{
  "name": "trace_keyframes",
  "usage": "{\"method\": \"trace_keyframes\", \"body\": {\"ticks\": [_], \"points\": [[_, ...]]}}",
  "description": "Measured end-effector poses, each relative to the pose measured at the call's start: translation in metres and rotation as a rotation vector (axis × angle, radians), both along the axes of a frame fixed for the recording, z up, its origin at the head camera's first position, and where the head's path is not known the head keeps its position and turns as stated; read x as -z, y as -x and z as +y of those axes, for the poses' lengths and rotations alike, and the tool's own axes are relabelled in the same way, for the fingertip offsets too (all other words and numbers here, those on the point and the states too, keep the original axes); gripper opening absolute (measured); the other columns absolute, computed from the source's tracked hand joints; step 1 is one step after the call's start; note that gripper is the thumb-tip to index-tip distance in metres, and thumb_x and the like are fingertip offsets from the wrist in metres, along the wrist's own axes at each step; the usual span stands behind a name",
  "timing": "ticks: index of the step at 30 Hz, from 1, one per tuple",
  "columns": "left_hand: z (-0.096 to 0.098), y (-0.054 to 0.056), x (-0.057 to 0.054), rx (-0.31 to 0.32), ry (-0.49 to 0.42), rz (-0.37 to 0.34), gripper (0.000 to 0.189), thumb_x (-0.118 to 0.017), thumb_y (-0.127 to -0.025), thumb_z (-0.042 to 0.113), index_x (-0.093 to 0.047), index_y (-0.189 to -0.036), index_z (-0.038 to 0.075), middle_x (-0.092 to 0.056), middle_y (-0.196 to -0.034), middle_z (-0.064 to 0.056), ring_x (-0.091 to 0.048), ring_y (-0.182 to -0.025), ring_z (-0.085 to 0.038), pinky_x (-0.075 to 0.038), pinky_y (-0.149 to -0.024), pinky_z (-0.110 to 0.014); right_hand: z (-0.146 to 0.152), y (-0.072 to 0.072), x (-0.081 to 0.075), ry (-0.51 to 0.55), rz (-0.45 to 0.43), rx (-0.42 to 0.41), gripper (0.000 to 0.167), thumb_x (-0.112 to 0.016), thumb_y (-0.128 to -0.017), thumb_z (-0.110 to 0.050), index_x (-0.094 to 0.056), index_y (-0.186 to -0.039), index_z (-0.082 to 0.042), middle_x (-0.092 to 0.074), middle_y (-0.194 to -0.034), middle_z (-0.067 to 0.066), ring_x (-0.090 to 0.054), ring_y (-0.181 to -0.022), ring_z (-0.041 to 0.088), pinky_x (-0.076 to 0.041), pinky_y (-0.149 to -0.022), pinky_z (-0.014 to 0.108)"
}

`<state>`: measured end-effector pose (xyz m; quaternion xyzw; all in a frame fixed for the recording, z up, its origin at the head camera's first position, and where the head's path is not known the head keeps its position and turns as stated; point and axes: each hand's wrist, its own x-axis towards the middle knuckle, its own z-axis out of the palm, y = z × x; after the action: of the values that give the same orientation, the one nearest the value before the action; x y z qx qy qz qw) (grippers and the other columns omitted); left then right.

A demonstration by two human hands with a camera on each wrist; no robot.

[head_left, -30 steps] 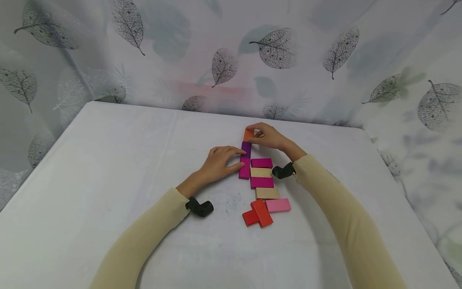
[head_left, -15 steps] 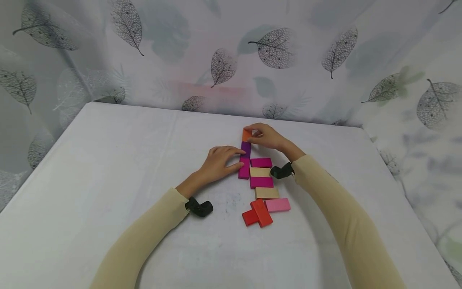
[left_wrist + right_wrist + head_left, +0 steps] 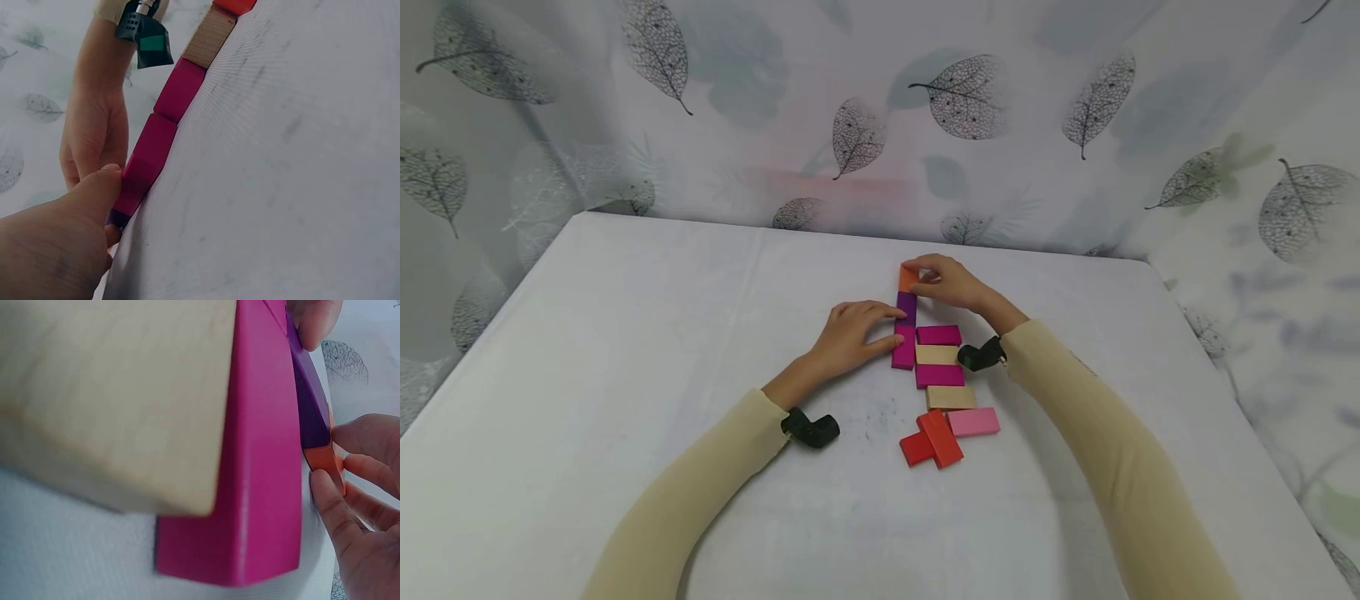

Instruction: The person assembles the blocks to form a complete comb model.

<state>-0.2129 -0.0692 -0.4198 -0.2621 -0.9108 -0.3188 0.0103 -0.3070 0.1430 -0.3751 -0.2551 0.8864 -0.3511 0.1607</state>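
Wooden blocks form an upright line on the white table [image 3: 760, 517]. At its far end, my right hand [image 3: 955, 285] pinches an orange block [image 3: 907, 277] between thumb and fingers. A purple block [image 3: 906, 309] follows, end to end with a magenta block [image 3: 903, 348] nearer me. Beside these, my left hand [image 3: 850, 337] touches the purple block with a fingertip and has its thumb at the magenta one, its fingers loosely bent. In the right wrist view, the orange block [image 3: 326, 464] meets the purple block [image 3: 309, 400]; a pale wood block [image 3: 119, 394] hides much of that view.
Right of the line lie a magenta block [image 3: 938, 335], a plain wood block [image 3: 936, 355], another magenta block [image 3: 940, 376] and a second wood block [image 3: 951, 397]. Nearer are a pink block [image 3: 973, 422] and a red block [image 3: 940, 438] overlapping another red block [image 3: 916, 449].
The whole head view shifts slightly to the left. Both hands and the blocks keep the same places relative to one another.
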Motion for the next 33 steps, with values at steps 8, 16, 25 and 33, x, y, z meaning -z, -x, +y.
{"method": "trace_keyframes", "body": {"ticks": [8, 16, 25, 33], "points": [[0.0023, 0.0002, 0.0011, -0.004, 0.012, 0.015, 0.043, -0.062, -0.095, 0.039, -0.058, -0.133, 0.019, -0.056, -0.137, -0.005, -0.045, -0.133, -0.024, -0.023, -0.112, -0.053, 0.0016, 0.0021, 0.0013, 0.003, -0.004, -0.014, 0.047, -0.061, -0.095, -0.006, -0.049, -0.14, 0.002, -0.047, -0.144, 0.021, -0.055, -0.12, 0.041, -0.044, -0.103, 0.049], [0.0043, 0.0001, 0.0001, -0.012, 0.026, 0.032, 0.043, -0.062, -0.095, 0.039, -0.058, -0.133, 0.02, -0.056, -0.136, -0.005, -0.045, -0.132, -0.023, -0.023, -0.112, -0.052, 0.0027, 0.004, 0.0015, 0.009, -0.003, -0.021, 0.048, -0.061, -0.096, -0.007, -0.048, -0.141, 0.001, -0.046, -0.145, 0.02, -0.055, -0.12, 0.041, -0.044, -0.103, 0.049], [0.0048, 0.0003, -0.0024, -0.049, -0.069, -0.001, 0.047, -0.059, -0.097, 0.039, -0.054, -0.136, 0.014, -0.055, -0.138, -0.006, -0.043, -0.134, -0.025, -0.024, -0.112, -0.052, 0.0044, 0.0016, 0.0049, 0.01, -0.007, -0.002, 0.048, -0.061, -0.095, -0.009, -0.049, -0.141, 0.0, -0.047, -0.144, 0.02, -0.054, -0.119, 0.041, -0.044, -0.103, 0.048], [0.0011, 0.0075, -0.0057, -0.021, -0.088, -0.01, 0.043, -0.06, -0.097, 0.035, -0.055, -0.135, 0.015, -0.051, -0.141, -0.006, -0.039, -0.137, -0.024, -0.024, -0.11, -0.053, 0.0029, 0.0021, 0.0047, 0.026, -0.006, -0.007, 0.047, -0.062, -0.095, -0.009, -0.05, -0.14, 0.0, -0.049, -0.143, 0.019, -0.056, -0.118, 0.04, -0.046, -0.101, 0.048]]}}
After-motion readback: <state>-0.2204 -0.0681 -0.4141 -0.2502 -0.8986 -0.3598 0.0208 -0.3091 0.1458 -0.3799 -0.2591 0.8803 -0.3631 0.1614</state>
